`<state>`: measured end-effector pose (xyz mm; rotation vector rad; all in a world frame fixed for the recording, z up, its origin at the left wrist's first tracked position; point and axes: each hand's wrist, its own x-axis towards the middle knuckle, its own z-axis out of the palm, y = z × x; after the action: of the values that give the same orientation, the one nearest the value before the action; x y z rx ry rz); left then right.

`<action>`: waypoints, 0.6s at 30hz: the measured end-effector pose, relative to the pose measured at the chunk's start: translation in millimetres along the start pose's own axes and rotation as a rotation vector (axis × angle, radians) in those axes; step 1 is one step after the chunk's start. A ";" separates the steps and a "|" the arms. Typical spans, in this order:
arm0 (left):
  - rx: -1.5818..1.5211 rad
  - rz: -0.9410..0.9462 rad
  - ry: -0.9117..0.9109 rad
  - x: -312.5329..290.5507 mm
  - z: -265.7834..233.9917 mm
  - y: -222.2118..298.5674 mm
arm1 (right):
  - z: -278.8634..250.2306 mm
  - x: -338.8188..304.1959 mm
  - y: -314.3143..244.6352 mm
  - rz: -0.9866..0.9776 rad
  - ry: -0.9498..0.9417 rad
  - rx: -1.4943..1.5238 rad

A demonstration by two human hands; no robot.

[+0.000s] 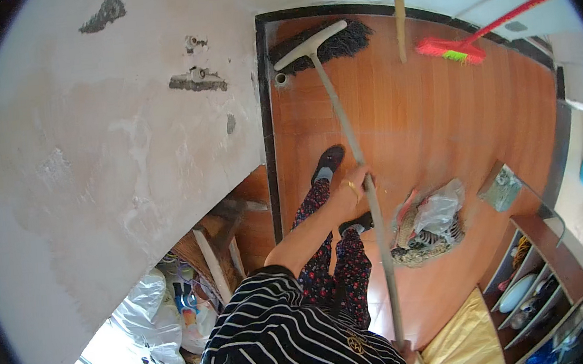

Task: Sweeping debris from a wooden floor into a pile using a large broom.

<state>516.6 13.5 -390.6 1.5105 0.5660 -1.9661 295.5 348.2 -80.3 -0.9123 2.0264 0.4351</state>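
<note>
A dust mop (311,47) with a pale bar head and dark grey fringe rests in the far left corner of the wooden floor. Its long pale handle runs back toward my body. My left hand (356,178), a bracelet at its wrist, is wrapped round the handle about midway. Close to my right side, my right hand (405,354) grips the handle's near end; only part of it shows. A short open pipe (281,79) stands by the left wall beside the mop head.
A red broom (457,49) and a wooden pole (399,13) are at the far wall. Right of my feet lies a clear plastic bag (439,210) with bundled cloth. Beyond it is a dustpan (501,188). A shoe rack (555,263) stands right; white bags (144,320) lie left.
</note>
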 end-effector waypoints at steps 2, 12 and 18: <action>-0.165 -0.037 -0.007 8.5 30.1 17.2 | -41.9 15.4 1.6 -0.190 0.193 0.226; -0.077 0.232 0.004 -11.0 62.8 94.2 | -165.8 25.9 -120.8 -0.157 0.048 -0.155; -0.160 0.214 0.006 -39.7 52.4 93.8 | -188.0 5.1 -146.8 -0.245 -0.001 -0.306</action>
<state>549.9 -81.9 -336.5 1.4159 0.5280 -1.7132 296.5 135.8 28.4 -1.3284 1.8458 0.6178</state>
